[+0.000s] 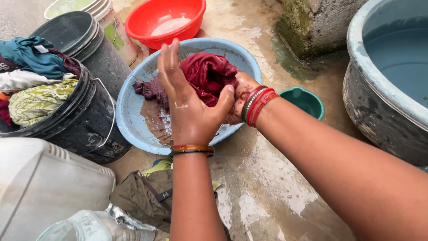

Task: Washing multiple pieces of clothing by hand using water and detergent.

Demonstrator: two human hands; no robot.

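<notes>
A wet maroon cloth (207, 73) is bunched over a light blue basin (133, 120) that holds a little dirty water. My left hand (187, 105) presses against the cloth from the near side, fingers straight and thumb hooked round it. My right hand (240, 96) grips the cloth from the right, mostly hidden behind the left hand and the cloth. Both wrists wear bangles.
A black bucket (84, 120) packed with clothes stands at left, more buckets (84, 38) behind it. A red basin (165, 20) with water sits at the back. A small teal bowl (305, 100) and a large water tub (379, 76) are at right. Cloth lies on wet concrete near me.
</notes>
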